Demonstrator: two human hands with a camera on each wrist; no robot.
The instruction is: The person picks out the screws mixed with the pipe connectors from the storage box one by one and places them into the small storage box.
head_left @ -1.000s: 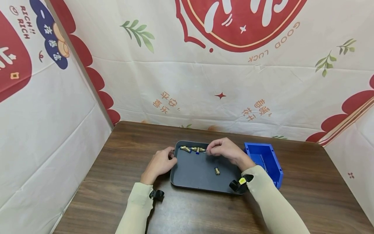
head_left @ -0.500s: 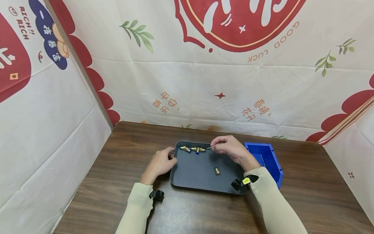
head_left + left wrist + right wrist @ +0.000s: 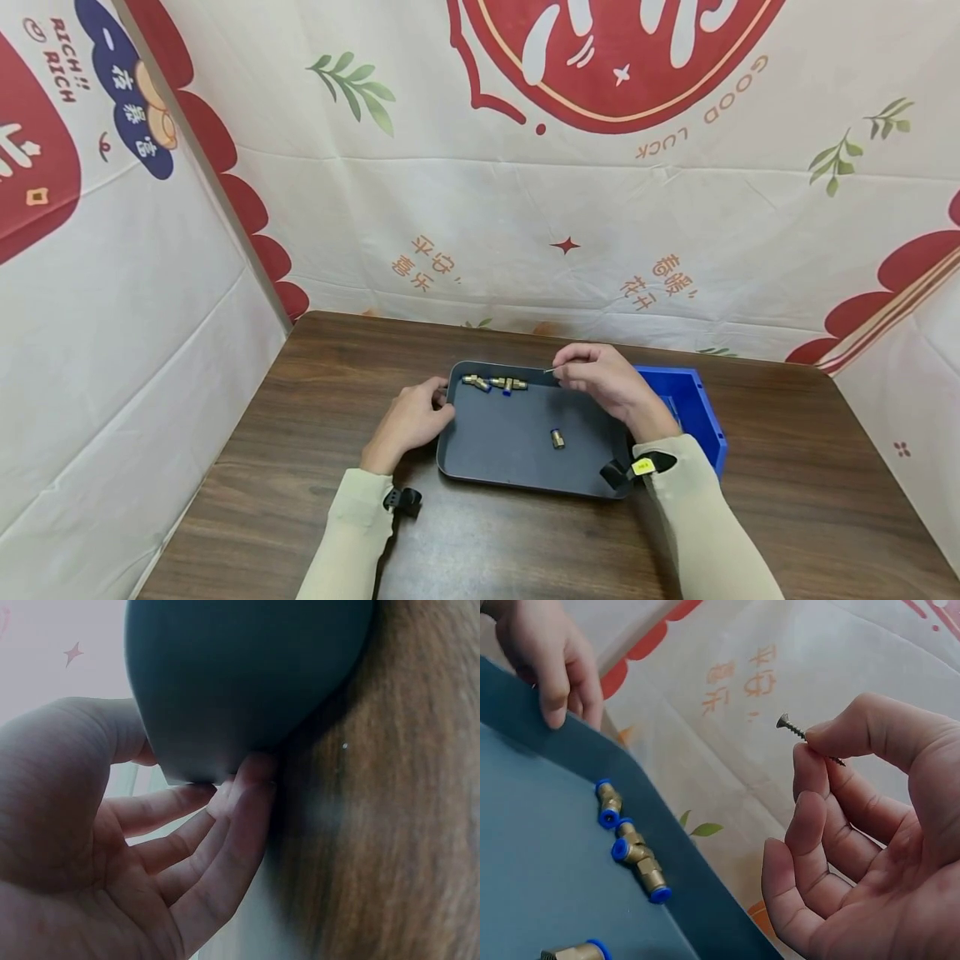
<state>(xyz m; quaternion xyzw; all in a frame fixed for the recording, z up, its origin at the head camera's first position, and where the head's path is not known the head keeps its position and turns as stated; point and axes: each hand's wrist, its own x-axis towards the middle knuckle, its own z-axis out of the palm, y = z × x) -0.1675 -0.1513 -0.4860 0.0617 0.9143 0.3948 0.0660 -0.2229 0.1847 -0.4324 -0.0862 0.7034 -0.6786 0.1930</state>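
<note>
My right hand pinches a small screw between thumb and index finger, above the far right part of the dark grey tray. The screw's flat head points away from the fingertips in the right wrist view. My left hand grips the tray's left rim, its thumb over the edge and its fingers against the outer wall. Along the tray's far side lie an angled brass fitting with blue ends and a brass tee fitting. A shorter brass fitting lies nearer the tray's middle.
A blue bin stands right of the tray, partly hidden by my right forearm; its contents are hard to make out. The brown wooden table carries everything. A printed cloth hangs behind the table's far edge.
My right hand has moved right and slightly up with the screw, away from the tee fitting. My left hand, the tray and the fittings stay in place.
</note>
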